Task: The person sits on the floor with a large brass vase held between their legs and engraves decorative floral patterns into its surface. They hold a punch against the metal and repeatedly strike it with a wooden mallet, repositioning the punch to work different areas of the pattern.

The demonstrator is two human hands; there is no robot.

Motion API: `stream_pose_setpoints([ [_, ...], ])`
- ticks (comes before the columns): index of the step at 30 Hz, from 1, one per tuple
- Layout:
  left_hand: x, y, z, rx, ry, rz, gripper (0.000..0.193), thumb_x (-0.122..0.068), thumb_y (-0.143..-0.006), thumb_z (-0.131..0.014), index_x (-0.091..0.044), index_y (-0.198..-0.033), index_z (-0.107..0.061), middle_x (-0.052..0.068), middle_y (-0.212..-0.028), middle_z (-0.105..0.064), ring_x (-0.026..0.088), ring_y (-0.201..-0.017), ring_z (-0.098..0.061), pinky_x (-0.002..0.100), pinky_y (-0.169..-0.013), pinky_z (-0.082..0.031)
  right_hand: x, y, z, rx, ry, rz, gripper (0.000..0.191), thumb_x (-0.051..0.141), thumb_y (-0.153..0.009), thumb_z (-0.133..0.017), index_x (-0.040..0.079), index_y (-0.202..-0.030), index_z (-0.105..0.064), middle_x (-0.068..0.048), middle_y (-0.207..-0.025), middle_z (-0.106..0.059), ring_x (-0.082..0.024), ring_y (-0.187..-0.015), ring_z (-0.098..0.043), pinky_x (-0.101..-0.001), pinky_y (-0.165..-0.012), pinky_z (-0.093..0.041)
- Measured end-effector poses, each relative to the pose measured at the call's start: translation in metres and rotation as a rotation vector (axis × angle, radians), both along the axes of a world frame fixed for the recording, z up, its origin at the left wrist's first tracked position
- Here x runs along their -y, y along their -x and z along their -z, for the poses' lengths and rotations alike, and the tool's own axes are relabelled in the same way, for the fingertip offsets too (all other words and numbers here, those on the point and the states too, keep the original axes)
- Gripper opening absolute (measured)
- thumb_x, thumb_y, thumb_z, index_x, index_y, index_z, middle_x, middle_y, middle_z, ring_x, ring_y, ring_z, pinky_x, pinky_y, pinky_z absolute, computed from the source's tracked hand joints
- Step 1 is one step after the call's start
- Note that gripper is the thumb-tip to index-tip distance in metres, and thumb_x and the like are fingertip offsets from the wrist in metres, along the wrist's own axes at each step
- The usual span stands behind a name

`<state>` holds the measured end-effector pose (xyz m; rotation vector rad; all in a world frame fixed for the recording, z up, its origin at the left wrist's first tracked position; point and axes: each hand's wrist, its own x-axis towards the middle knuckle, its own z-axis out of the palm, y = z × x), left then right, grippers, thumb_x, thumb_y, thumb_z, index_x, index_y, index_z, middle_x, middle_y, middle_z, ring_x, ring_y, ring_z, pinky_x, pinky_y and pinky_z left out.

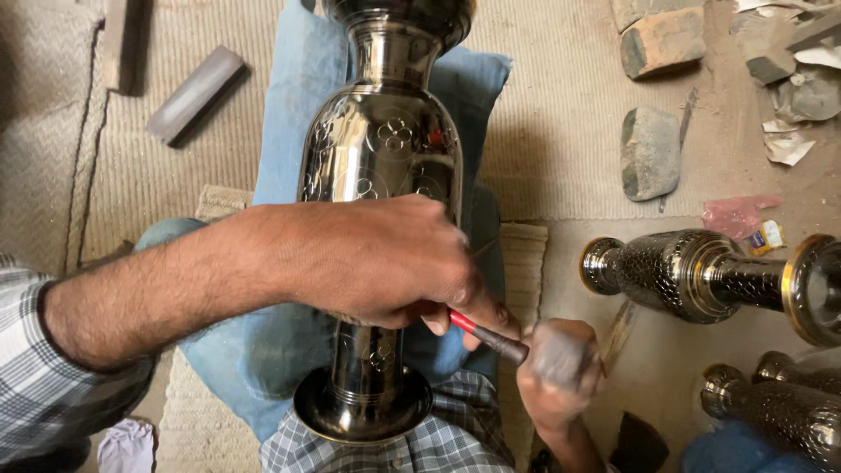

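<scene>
Woven mat [561,131] underneath; left hand [385,263] clamped over dark engraved vase [381,149], pinching red-handled chisel [491,337]; right hand [561,368] fisted right of vase base, contents unclear. Finished vases [692,276] crowded farther right.

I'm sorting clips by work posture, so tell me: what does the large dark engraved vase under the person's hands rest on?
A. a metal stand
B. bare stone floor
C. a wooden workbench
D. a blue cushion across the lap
D: the engraved vase lies lengthwise on a blue cushion over the person's lap, with the left hand pressed across it, gripping a red-handled tool beside the right hand.
</scene>
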<state>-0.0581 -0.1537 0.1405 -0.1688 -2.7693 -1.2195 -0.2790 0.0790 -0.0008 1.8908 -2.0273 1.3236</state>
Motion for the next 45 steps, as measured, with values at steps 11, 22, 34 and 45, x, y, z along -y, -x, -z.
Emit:
stream_pose_setpoints([
  [11,0.002,-0.014,0.005,-0.213,-0.132,-0.179,0.066,0.012,-0.075,-0.066,-0.019,-0.133,-0.065,0.004,-0.110,-0.075,0.016,-0.083,-0.075,0.029,-0.064,-0.062,0.010,-0.036,-0.035,0.450,0.015,-0.087,0.032,-0.015,-0.085,-0.070,0.002,-0.105,-0.052,-0.011,-0.091,-0.059,-0.022,-0.080,-0.061,-0.0338,-0.076,-0.053],
  [22,0.011,-0.019,0.013,0.038,-0.329,-0.553,0.058,-0.003,-0.086,-0.078,-0.015,-0.140,-0.061,0.002,-0.111,-0.079,0.012,-0.066,-0.076,0.028,-0.054,-0.057,0.019,-0.058,-0.004,0.804,-0.169,-0.403,0.050,-0.003,-0.086,-0.070,-0.001,-0.126,-0.041,-0.011,-0.092,-0.068,-0.020,-0.085,-0.067,-0.0356,-0.095,-0.052],
  [34,0.028,0.005,0.015,0.034,-0.372,-0.044,0.059,-0.011,-0.085,-0.075,-0.019,-0.141,-0.058,0.001,-0.123,-0.076,0.009,-0.049,-0.061,0.030,-0.042,-0.049,-0.010,0.008,-0.032,0.763,-0.173,-0.005,0.030,-0.004,-0.085,-0.075,-0.002,-0.108,-0.056,-0.014,-0.086,-0.065,-0.022,-0.071,-0.067,-0.0340,-0.068,-0.057],
  [45,0.036,0.010,0.015,0.138,-0.378,0.129,0.063,-0.010,-0.087,-0.072,-0.026,-0.146,-0.057,0.002,-0.109,-0.081,0.010,-0.054,-0.058,0.033,-0.048,-0.046,-0.019,0.036,-0.052,0.523,0.076,-0.356,0.010,0.011,-0.107,-0.056,0.001,-0.110,-0.055,-0.020,-0.088,-0.061,-0.024,-0.077,-0.067,-0.0367,-0.073,-0.062],
])
